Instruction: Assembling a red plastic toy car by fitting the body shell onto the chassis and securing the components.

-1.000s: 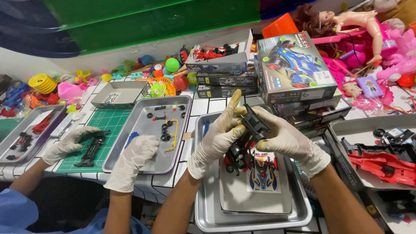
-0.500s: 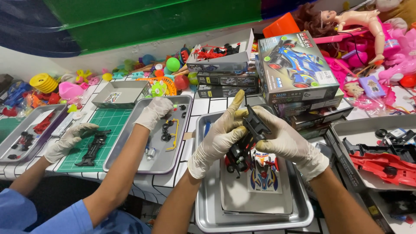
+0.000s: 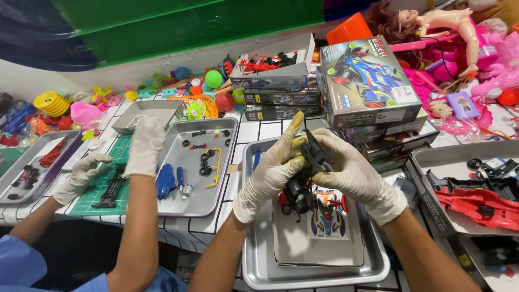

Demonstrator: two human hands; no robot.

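My left hand and my right hand, both in white gloves, hold a black toy car chassis between them above a metal tray. The chassis is tilted, with small wheels and red parts at its lower end. Under it in the tray lies a white sheet stack with a car sticker sheet. A co-worker on my left, also gloved, rests one hand by a black chassis on a green cutting mat and lifts the other hand over a second tray.
The second tray holds small black wheels, a yellow part and a blue body piece. Stacked toy car boxes stand behind my tray. A tray with a red car body lies at right. Dolls and plastic toys crowd the back edge.
The co-worker's raised hand has moved from the near edge of the second tray up and back over its far left. My hands keep the chassis in nearly the same place.
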